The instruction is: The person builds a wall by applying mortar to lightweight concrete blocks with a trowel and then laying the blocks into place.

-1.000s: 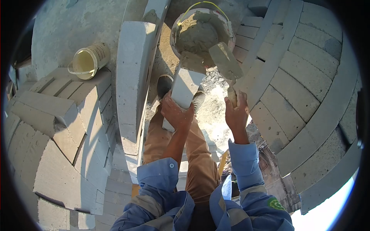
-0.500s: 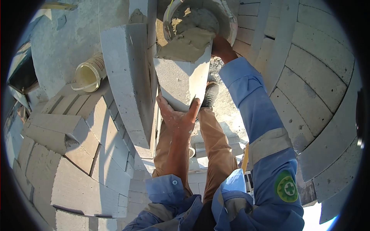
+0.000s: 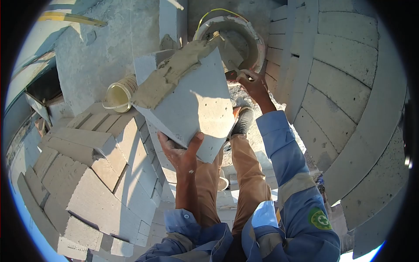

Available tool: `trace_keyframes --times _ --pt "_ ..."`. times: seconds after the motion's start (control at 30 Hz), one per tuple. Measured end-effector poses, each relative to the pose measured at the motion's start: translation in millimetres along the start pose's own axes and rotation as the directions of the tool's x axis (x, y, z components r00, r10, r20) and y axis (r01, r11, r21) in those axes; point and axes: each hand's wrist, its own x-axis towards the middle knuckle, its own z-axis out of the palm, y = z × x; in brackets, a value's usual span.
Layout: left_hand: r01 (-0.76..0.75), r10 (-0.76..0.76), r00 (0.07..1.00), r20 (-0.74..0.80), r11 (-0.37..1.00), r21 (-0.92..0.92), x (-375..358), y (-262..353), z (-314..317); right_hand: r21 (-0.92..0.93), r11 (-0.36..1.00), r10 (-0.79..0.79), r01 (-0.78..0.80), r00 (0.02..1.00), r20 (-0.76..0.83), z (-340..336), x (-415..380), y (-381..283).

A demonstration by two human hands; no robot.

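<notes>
A pale grey concrete block point(image 3: 185, 107) hangs tilted before me, a thick strip of wet mortar point(image 3: 172, 74) along its far end. My left hand point(image 3: 180, 153) grips the block's near end, its thumb on the face and its other fingers partly hidden underneath. To the right, the fingers of my right hand point(image 3: 256, 88) are closed around the handle of a trowel point(image 3: 231, 52). The trowel's blade lies over the mortar-smeared bucket point(image 3: 258, 41), beyond the block.
Stacked blocks point(image 3: 102, 179) fill the left side. A block wall point(image 3: 345, 83) rises on the right. A small white bucket point(image 3: 120, 95) rests behind the left stack. My shoe point(image 3: 244, 121) is on the ground below the block.
The block has swung left and tilted, with its mortared end now at the upper left. My right hand has come away from the block's side, and the trowel now shows in it.
</notes>
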Motion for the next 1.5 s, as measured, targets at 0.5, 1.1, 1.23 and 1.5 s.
trace_keyframes --times 0.5,1.1,1.23,1.5 --pt "0.133 -0.055 0.965 0.258 0.945 -0.297 -2 43 -79 -0.050 0.953 -0.302 0.298 0.944 -0.129 -30 -152 -122" --pt "0.567 -0.126 0.782 0.611 0.552 -0.612 16 3 -55 -0.314 0.719 -0.688 0.620 0.700 -0.193 -49 -204 -173" --pt "0.626 -0.136 0.760 0.636 0.415 -0.660 5 -23 -27 -0.410 0.677 -0.708 0.611 0.693 -0.135 -60 -217 -164" --pt "0.623 -0.158 0.778 0.608 0.324 -0.712 9 -67 -1 -0.500 0.668 -0.660 0.552 0.749 -0.055 -86 -299 -135"
